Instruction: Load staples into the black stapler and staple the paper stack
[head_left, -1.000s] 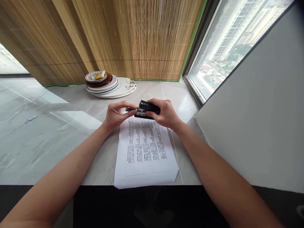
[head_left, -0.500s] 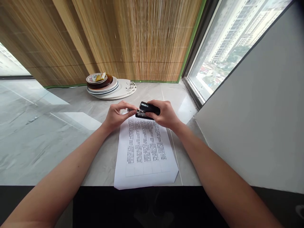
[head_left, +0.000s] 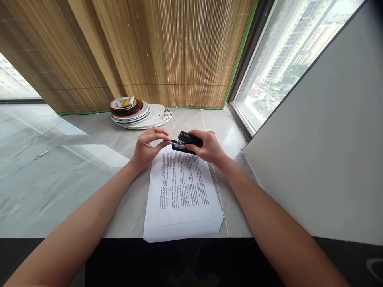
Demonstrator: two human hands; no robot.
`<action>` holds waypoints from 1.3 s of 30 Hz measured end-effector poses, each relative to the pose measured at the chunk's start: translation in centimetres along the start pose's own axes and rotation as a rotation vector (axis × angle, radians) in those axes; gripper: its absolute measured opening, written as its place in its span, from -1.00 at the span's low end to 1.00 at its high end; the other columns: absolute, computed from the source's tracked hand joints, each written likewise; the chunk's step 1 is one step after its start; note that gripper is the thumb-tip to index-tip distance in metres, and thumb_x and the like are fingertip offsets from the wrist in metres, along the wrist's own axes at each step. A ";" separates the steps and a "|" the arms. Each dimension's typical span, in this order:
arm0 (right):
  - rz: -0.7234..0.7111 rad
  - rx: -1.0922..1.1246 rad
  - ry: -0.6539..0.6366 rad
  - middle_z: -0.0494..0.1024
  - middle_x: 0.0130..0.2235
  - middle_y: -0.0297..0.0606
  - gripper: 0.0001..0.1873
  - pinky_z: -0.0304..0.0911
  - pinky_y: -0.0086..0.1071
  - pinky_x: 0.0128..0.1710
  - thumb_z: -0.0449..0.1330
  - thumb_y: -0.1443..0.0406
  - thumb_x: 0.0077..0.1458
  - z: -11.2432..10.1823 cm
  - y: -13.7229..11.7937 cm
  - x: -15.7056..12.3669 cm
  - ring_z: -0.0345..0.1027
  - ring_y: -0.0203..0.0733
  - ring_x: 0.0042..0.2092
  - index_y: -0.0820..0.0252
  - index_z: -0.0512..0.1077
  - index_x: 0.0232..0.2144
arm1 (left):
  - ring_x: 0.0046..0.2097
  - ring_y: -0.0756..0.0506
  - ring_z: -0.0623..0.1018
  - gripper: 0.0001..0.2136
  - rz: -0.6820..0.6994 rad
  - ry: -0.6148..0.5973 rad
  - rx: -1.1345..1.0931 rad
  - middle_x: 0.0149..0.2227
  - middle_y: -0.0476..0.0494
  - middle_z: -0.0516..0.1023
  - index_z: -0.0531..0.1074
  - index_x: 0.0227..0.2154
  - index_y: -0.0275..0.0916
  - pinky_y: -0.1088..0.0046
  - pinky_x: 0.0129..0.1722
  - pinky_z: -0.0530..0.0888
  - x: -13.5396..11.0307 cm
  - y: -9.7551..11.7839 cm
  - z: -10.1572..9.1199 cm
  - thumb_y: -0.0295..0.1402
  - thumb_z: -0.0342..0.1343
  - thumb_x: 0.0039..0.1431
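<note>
My right hand (head_left: pixel 206 145) is wrapped round a black stapler (head_left: pixel 190 138), held with its jaws parted and its front toward the left. A narrow metal slide (head_left: pixel 174 141) pokes out of the stapler's front. My left hand (head_left: pixel 150 144) pinches the end of that slide between thumb and forefinger, the other fingers loosely stretched. Whether staples lie inside the stapler cannot be made out. Below both hands lies a white printed sheet (head_left: pixel 185 217), perhaps more than one, its top edge under the stapler and its bottom edge slightly over the counter's front.
Behind the hands, a stack of plates (head_left: pixel 131 115) stands on the grey marbled counter (head_left: pixel 74 191). A bamboo blind (head_left: pixel 143 52) hangs at the back. To the right are a window (head_left: pixel 269 79) and a pale wall (head_left: pixel 323 159).
The metal slide has gone farther into the stapler, so less of it sticks out on the left. My left fingers have followed it and opened out a little. The view has tilted slightly.
</note>
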State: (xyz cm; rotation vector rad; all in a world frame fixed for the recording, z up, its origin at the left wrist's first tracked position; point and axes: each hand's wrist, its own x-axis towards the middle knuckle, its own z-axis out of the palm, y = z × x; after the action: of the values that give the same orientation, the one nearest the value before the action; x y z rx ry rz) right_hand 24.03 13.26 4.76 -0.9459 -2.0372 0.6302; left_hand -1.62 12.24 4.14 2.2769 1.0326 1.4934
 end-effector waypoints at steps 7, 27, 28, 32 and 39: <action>-0.027 0.012 0.002 0.66 -0.19 -0.29 -0.73 0.37 -0.24 -0.10 0.34 0.22 0.14 0.3 0.2 -0.1 0.52 -0.14 -0.18 0.09 0.54 -0.09 | -0.13 -0.12 0.60 -0.92 -0.110 0.063 -0.113 -0.21 -0.12 0.66 0.61 -0.23 -0.11 0.25 -0.13 0.49 -0.2 -0.5 0.3 -0.29 0.32 0.25; -0.079 0.020 -0.005 0.66 -0.18 -0.29 -0.73 0.37 -0.23 -0.08 0.36 0.24 0.12 0.3 0.6 -0.1 0.52 -0.14 -0.17 0.09 0.55 -0.11 | -0.17 -0.15 0.64 -0.93 -0.025 -0.164 -0.066 -0.24 -0.12 0.71 0.66 -0.26 -0.10 0.19 -0.06 0.48 -0.1 -0.3 0.0 -0.29 0.33 0.23; -0.079 0.022 -0.008 0.66 -0.17 -0.29 -0.73 0.37 -0.23 -0.08 0.36 0.24 0.12 0.3 0.7 -0.1 0.52 -0.14 -0.16 0.09 0.55 -0.11 | -0.17 -0.15 0.64 -0.93 -0.020 -0.169 -0.061 -0.24 -0.12 0.71 0.66 -0.26 -0.09 0.18 -0.05 0.48 -0.1 -0.2 0.0 -0.28 0.34 0.22; -0.069 0.030 -0.020 0.66 -0.17 -0.29 -0.73 0.38 -0.23 -0.07 0.36 0.22 0.12 0.1 0.8 -0.1 0.52 -0.13 -0.15 0.08 0.55 -0.11 | -0.16 -0.16 0.65 -0.92 -0.035 -0.185 -0.032 -0.24 -0.12 0.71 0.67 -0.27 -0.07 0.17 -0.04 0.48 -0.1 -0.3 -0.2 -0.24 0.34 0.21; -0.062 0.077 -0.030 0.65 -0.21 -0.32 -0.73 0.38 -0.24 -0.13 0.35 0.22 0.11 -0.9 1.4 -0.1 0.50 -0.17 -0.21 0.09 0.57 -0.11 | -0.13 -0.17 0.66 -0.92 -0.027 -0.167 -0.032 -0.22 -0.12 0.72 0.67 -0.25 -0.07 0.16 -0.03 0.49 -0.1 -0.3 -0.4 -0.24 0.32 0.25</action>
State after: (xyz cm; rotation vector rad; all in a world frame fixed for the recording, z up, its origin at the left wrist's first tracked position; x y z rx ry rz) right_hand 25.38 14.15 4.26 -0.8305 -2.0448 0.6882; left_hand -2.12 12.32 4.10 2.3100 0.9814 1.2742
